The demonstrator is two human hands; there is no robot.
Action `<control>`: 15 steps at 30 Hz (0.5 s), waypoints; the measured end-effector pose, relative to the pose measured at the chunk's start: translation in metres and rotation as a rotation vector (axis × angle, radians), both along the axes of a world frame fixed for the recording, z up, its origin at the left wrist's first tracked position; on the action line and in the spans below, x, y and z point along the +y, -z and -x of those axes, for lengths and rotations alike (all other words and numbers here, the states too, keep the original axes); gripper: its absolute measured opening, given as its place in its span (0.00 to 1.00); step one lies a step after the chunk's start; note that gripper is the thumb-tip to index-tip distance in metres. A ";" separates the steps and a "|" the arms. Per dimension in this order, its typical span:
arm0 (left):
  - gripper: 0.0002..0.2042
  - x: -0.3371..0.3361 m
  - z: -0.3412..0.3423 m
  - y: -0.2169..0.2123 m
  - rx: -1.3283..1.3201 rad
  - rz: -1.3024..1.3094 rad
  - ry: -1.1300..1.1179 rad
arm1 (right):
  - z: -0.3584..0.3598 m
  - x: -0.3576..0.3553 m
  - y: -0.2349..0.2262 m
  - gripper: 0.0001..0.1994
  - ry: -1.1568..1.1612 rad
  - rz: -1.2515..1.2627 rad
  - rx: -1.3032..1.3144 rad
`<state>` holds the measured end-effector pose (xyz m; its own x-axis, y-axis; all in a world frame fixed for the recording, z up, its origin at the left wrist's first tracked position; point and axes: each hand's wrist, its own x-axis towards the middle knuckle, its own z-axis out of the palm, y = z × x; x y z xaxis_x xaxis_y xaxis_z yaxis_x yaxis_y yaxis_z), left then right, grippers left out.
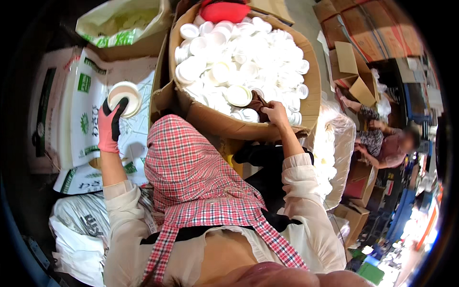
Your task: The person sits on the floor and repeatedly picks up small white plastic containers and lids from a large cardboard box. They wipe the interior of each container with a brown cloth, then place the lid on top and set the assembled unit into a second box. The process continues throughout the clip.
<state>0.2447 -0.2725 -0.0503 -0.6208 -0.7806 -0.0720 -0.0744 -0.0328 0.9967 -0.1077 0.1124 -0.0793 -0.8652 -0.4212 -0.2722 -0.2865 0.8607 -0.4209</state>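
In a pink and black glove, my left hand [112,124] grips the rim of a round white plastic lid [136,106], its hollow side facing up. The lid is above a white printed sack [103,136] spread in the open area on the left. My right hand [276,114] is bare and closed on a dark brown cloth [257,102], near the front edge of a large cardboard box [210,117]. Heaped in that box are many white round plastic lids [253,57] of differing sizes; the cloth's lower part is bunched against them.
Beyond the sack stands a white bag [125,24] with green print. A red thing [224,12] rests at the box's far end. Clear plastic [342,153] with white pieces lies to the right. Farther right, a person [389,148] sits near open cartons [351,71].
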 end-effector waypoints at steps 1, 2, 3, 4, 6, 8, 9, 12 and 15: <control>0.20 0.009 0.024 -0.025 0.038 0.031 0.042 | 0.009 0.008 0.002 0.11 0.036 0.115 -0.086; 0.21 0.015 0.052 -0.021 0.094 0.022 0.056 | 0.021 0.020 0.006 0.10 0.068 0.233 -0.172; 0.21 0.021 0.085 -0.016 0.144 0.015 0.065 | 0.029 0.029 0.007 0.08 0.089 0.354 -0.263; 0.22 0.034 0.115 -0.025 0.105 0.250 0.087 | 0.017 0.018 -0.014 0.07 0.064 0.688 -0.301; 0.23 0.068 0.174 -0.050 0.117 0.271 0.208 | 0.025 0.015 -0.029 0.08 0.090 1.016 -0.283; 0.23 0.101 0.216 -0.068 0.158 -0.055 0.341 | 0.029 0.006 -0.062 0.10 0.017 1.188 -0.359; 0.23 0.119 0.233 -0.073 0.164 -0.181 0.395 | 0.026 0.004 -0.071 0.10 -0.016 1.133 -0.201; 0.25 0.151 0.260 -0.071 0.391 -0.068 0.592 | -0.005 -0.026 -0.113 0.12 -0.121 1.016 0.145; 0.23 0.185 0.273 -0.071 0.639 0.045 0.721 | -0.010 -0.031 -0.108 0.19 -0.471 0.932 0.478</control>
